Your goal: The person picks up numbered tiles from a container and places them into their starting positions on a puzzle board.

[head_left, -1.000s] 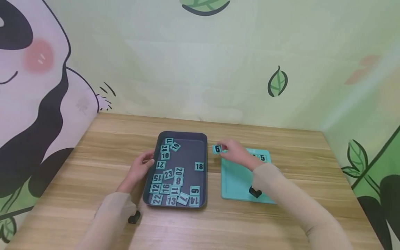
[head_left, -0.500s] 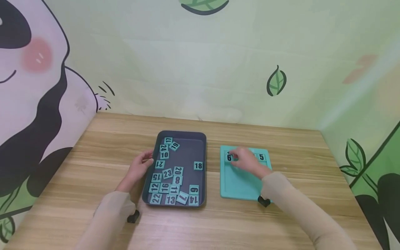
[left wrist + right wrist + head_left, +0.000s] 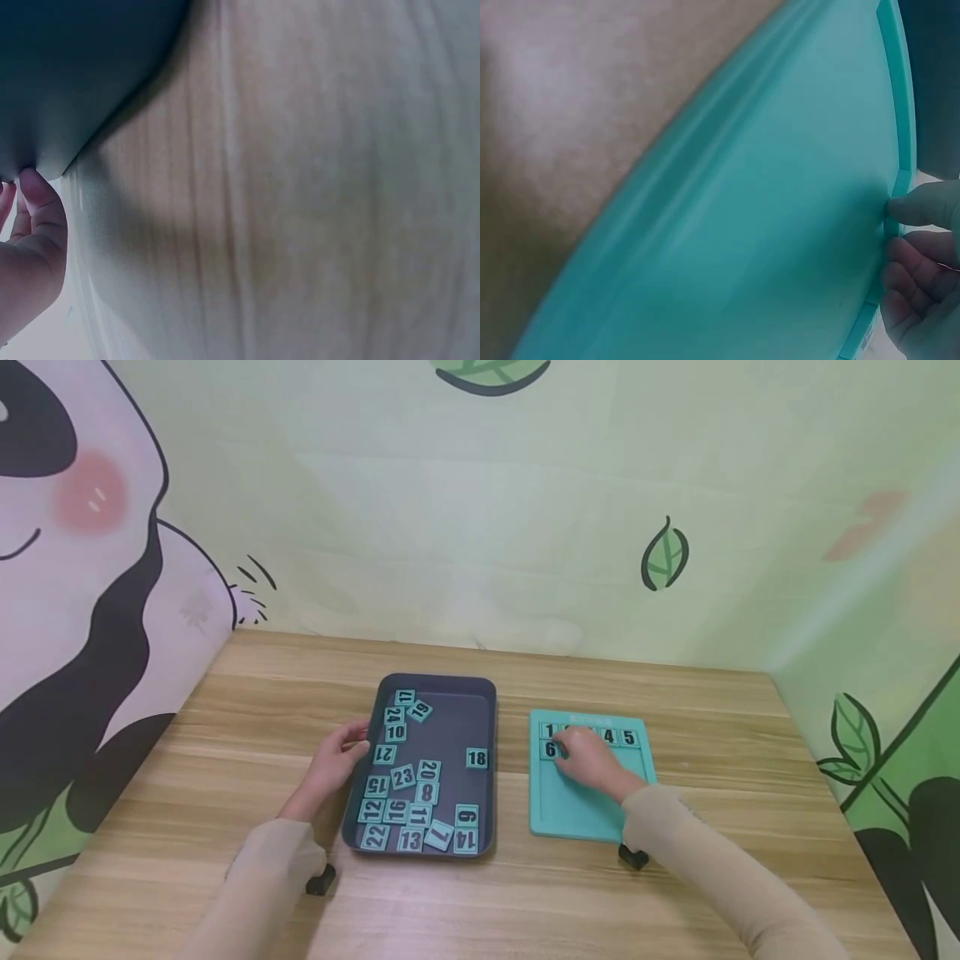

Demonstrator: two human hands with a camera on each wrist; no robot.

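A teal board [image 3: 585,806] lies right of a dark tray [image 3: 480,710] on the wooden table. Tiles 1 [image 3: 548,731], 4 and 5 show in the board's top row; my right hand [image 3: 564,750] covers the ones between. That hand pinches the 6 tile [image 3: 550,749] down at the left of the second row. Up close, its thumb [image 3: 922,206] presses on the board's [image 3: 765,225] edge. My left hand [image 3: 360,745] grips the tray's left rim; the thumb [image 3: 34,195] touches the tray wall [image 3: 75,67]. Several numbered tiles lie loose in the tray.
Small black objects sit on the table under each forearm, one on the left [image 3: 321,881] and one on the right [image 3: 633,857]. Printed walls close in the back and both sides. Bare wood [image 3: 255,710] stretches left of the tray and along the front.
My right hand carried the 6 tile from between the tray and the board to the board's second row, far left. The left hand stayed on the tray.
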